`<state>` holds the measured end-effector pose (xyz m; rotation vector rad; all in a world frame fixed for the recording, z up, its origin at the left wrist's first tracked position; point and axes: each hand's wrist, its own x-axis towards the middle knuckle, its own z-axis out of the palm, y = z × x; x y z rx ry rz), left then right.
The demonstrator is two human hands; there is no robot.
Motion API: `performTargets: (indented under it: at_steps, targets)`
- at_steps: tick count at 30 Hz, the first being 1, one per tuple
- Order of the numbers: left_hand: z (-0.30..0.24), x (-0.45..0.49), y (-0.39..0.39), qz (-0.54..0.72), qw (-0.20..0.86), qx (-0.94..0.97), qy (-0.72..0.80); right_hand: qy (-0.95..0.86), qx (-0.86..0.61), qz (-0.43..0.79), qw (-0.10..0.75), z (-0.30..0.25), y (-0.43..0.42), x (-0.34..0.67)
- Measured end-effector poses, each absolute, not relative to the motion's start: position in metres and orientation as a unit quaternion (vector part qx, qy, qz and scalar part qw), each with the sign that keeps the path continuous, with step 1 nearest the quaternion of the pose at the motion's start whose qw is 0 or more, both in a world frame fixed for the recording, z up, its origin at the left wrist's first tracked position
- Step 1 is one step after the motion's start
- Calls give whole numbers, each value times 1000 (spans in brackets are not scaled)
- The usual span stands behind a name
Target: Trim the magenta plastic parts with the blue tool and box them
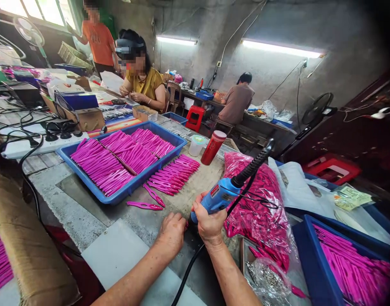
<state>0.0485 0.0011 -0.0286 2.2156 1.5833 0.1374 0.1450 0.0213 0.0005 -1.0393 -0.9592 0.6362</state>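
Note:
My right hand (pixel 209 222) is closed around a blue handheld tool (pixel 220 194) with a black cord running up and back. My left hand (pixel 172 231) rests knuckles-up on the grey worktable (pixel 86 212) right beside the tool's tip, fingers curled under; what it holds is hidden. Two loose magenta plastic pieces (pixel 150 202) lie just ahead of my left hand. A row of the same magenta pieces (pixel 174 174) lies on the table past them, next to a blue tray (pixel 86 180) filled with more.
A clear bag of magenta pieces (pixel 261 208) sits right of the tool, another blue tray (pixel 312 263) at the lower right. A red bottle (pixel 213 147) and plastic cup (pixel 196 145) stand behind. Power strips and cables (pixel 38 140) lie left. Three other people work at benches beyond.

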Motion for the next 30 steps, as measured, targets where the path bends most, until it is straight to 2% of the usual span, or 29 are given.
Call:
performTargets:
  at_steps: [10,19,30]
  targets:
    - [-52,40,1,146,158,815,537,-335,-424,272,796,20,-11,171]
    - [-41,33,-16,115,162,872,448,-255,-439,240,827,19,-32,204]
    - [-51,34,-20,111,133,887,427,-219,-438,252,835,12,-37,211]
